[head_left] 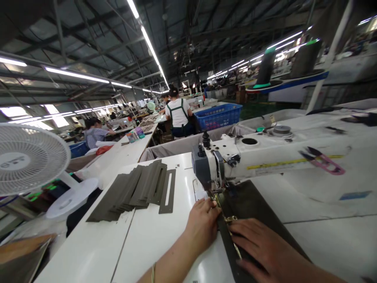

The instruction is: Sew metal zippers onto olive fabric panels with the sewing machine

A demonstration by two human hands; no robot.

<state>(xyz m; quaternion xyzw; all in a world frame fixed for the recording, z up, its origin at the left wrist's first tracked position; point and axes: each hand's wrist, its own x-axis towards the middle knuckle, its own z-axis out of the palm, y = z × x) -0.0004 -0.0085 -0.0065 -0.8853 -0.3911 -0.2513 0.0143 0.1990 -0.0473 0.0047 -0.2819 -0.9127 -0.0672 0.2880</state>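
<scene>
Left hand: fingers of the left hand [203, 220] bent down beside the presser foot [218, 185]; whether they pinch or only press, we cannot tell. We judge they should steer lightly, clear of the needle.
Zipper: the gold-toned zipper [223, 210] runs from near the presser foot toward us, between the hands. We would keep its teeth parallel to the foot.
Slider: the zipper's slider [231, 218] sits by the right fingertips; we would watch that it does not crowd the foot.
Right hand: the right hand [259, 245] lies palm down, fingers spread and unclenched, on the work. We suggest even, light pressure, no tugging.
Dark fabric: the dark fabric [253, 198] lies flat right of the zipper, partly beneath the right hand; best smoothed before feeding, we think.
Count, fan: one white fan [32, 155].
Count, panels: one fanned stack of panels [129, 188], overlapped too closely for us to total; one slotted panel [172, 188] at its right end.
Count, zipper: one, with one slider visible.
Count, machine: one sewing machine [271, 151].
Count, cones: two thread cones [266, 67].
Count, snips: one pink-handled pair of snips [326, 163].
</scene>
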